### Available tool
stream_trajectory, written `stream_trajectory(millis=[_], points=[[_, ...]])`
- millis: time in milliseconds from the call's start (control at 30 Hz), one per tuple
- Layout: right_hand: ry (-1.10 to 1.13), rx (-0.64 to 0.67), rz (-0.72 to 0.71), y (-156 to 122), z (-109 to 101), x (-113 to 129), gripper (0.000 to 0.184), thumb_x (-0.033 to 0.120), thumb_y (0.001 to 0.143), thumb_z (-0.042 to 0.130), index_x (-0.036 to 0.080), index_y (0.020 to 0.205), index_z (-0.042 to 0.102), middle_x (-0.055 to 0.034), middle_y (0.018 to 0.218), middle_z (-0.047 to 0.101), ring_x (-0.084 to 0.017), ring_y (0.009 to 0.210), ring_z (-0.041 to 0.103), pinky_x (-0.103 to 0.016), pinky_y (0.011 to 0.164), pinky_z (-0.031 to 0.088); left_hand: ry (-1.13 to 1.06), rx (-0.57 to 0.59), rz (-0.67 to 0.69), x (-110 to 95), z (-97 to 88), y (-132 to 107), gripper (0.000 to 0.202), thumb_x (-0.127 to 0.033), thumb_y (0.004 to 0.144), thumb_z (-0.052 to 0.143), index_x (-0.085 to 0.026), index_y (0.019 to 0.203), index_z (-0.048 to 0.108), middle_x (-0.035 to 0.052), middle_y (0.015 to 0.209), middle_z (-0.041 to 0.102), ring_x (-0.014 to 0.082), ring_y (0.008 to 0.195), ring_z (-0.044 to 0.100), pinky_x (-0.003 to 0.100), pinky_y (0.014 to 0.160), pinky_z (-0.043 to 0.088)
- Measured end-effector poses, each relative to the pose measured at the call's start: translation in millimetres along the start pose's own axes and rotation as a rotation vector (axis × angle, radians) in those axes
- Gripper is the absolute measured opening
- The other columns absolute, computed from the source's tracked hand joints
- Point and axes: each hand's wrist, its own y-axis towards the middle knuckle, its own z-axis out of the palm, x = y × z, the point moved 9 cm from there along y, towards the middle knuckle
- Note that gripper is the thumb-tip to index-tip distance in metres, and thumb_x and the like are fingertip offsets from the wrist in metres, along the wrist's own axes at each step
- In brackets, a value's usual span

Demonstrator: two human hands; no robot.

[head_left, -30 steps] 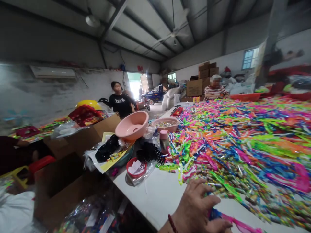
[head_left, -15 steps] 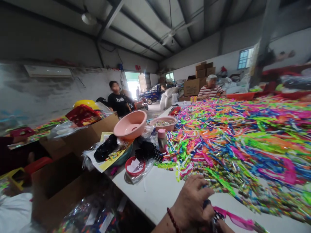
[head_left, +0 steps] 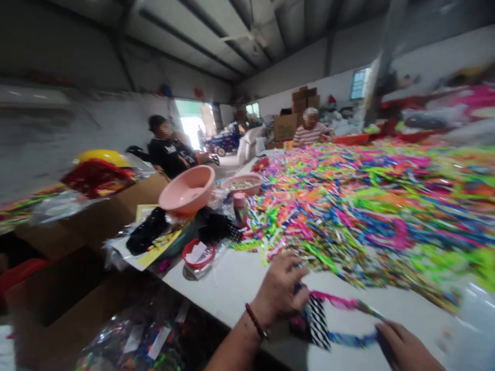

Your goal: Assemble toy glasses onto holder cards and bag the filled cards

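My left hand (head_left: 284, 288), with a dark red bead bracelet at the wrist, is closed over the table's near edge. Its fingers curl round a small dark blue item, mostly hidden. A pink plastic strip (head_left: 336, 300) runs right from these fingers to a thin greenish, blurred end. Below them hangs a black-and-white striped piece (head_left: 319, 322), and a shiny blue strip (head_left: 350, 339) stretches from it to my right hand (head_left: 406, 345). The right fingertips are pinched at the blue strip's end, blurred by motion.
A heap of bright plastic strips (head_left: 348, 206) covers much of the white table (head_left: 232, 278). To the left are a pink basin (head_left: 189, 188), a red basket (head_left: 199, 255), a pink-capped bottle (head_left: 240, 208) and an open cardboard box (head_left: 69, 288). Two people (head_left: 166, 147) (head_left: 309, 131) sit further off.
My hands have moved apart; the right hand has come clear of the left, drawing the blue strip out to the right. The view has turned right.
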Motion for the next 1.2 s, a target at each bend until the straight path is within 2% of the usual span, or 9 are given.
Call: stream_trajectory(millis=[167, 233, 367, 467, 633, 767, 867, 967, 1200], points=[[-0.224, 0.240, 0.090, 11.7, -28.3, 53.7, 0.025, 0.017, 0.092, 0.039, 0.016, 0.100, 0.063, -0.0122, 0.099, 0.065, -0.022, 0.089, 0.060, -0.031, 0.080, 0.043, 0.006, 0.093, -0.074, 2.2, 1.2, 1.3, 0.028, -0.020, 0.090, 0.055, -0.018, 0.117, 0.060, 0.0119, 0.121, 0.057, 0.0275, 0.127, 0.047, 0.052, 0.109, 0.042], [-0.298, 0.293, 0.141, 14.2, -31.9, 52.3, 0.026, 0.012, 0.093, 0.039, 0.013, 0.107, 0.061, -0.0117, 0.097, 0.064, -0.021, 0.090, 0.058, -0.029, 0.079, 0.040, 0.017, 0.101, -0.064, 5.4, 2.1, 3.0, 0.026, -0.021, 0.092, 0.056, -0.019, 0.117, 0.060, 0.0100, 0.122, 0.057, 0.0273, 0.129, 0.045, 0.052, 0.111, 0.040], [-0.399, 0.406, 0.232, 1.1, -34.1, 43.1, 0.021, 0.009, 0.093, 0.041, 0.014, 0.097, 0.062, -0.0120, 0.099, 0.062, -0.019, 0.085, 0.057, -0.028, 0.070, 0.036, 0.017, 0.106, -0.039, 5.1, 3.1, 3.2, 0.026, -0.023, 0.093, 0.057, -0.021, 0.119, 0.060, 0.0076, 0.124, 0.057, 0.0265, 0.129, 0.046, 0.050, 0.111, 0.040], [-0.355, 0.366, 0.282, -7.0, -46.1, 47.2, 0.018, 0.011, 0.094, 0.042, 0.013, 0.098, 0.060, -0.0127, 0.100, 0.063, -0.019, 0.084, 0.058, -0.029, 0.070, 0.036, 0.031, 0.101, -0.036, 3.0, 2.0, 2.6, 0.026, -0.024, 0.093, 0.059, -0.021, 0.118, 0.060, 0.0073, 0.122, 0.058, 0.0263, 0.128, 0.046, 0.049, 0.111, 0.041], [0.180, 0.259, 0.390, -8.0, -41.1, 63.7, 0.012, 0.024, 0.091, 0.051, 0.018, 0.101, 0.056, -0.0039, 0.085, 0.066, -0.017, 0.075, 0.060, -0.028, 0.071, 0.042, 0.042, 0.108, -0.043, 4.0, 2.9, 3.1, 0.029, -0.033, 0.092, 0.063, -0.020, 0.118, 0.061, 0.0079, 0.121, 0.058, 0.0267, 0.127, 0.046, 0.048, 0.111, 0.041], [0.842, 0.246, 0.477, -6.5, 9.3, 93.3, 0.024, 0.042, 0.082, 0.062, 0.020, 0.090, 0.056, 0.0002, 0.078, 0.065, -0.017, 0.074, 0.065, -0.029, 0.069, 0.051, 0.052, 0.120, -0.047, 5.4, 4.2, 2.5, 0.034, -0.039, 0.092, 0.065, -0.021, 0.120, 0.060, 0.0081, 0.121, 0.059, 0.0269, 0.127, 0.046, 0.048, 0.111, 0.040], [1.051, 0.255, 0.501, -7.5, 41.2, 117.8, 0.032, 0.046, 0.076, 0.068, 0.021, 0.091, 0.056, 0.0010, 0.076, 0.065, -0.017, 0.073, 0.067, -0.030, 0.068, 0.054, 0.060, 0.124, -0.033, 4.8, 4.1, 1.8, 0.035, -0.041, 0.093, 0.063, -0.020, 0.120, 0.060, 0.0087, 0.121, 0.058, 0.0269, 0.127, 0.046, 0.048, 0.112, 0.040], [0.977, 0.231, 0.442, -7.1, 47.1, 134.1, 0.026, 0.042, 0.080, 0.065, 0.020, 0.093, 0.057, 0.0010, 0.077, 0.066, -0.016, 0.072, 0.066, -0.028, 0.066, 0.053, 0.071, 0.128, -0.021, 4.1, 4.4, 1.2, 0.035, -0.042, 0.094, 0.060, -0.018, 0.120, 0.060, 0.0095, 0.121, 0.058, 0.0271, 0.127, 0.045, 0.048, 0.112, 0.039], [0.484, 0.169, 0.186, 3.0, 26.8, 150.4, 0.003, 0.020, 0.084, 0.057, 0.019, 0.085, 0.060, -0.0023, 0.079, 0.064, -0.015, 0.071, 0.056, -0.026, 0.068, 0.043, 0.069, 0.128, -0.022, 3.0, 4.8, 2.2, 0.035, -0.043, 0.095, 0.058, -0.018, 0.120, 0.059, 0.0102, 0.121, 0.058, 0.0277, 0.128, 0.045, 0.050, 0.111, 0.039]])
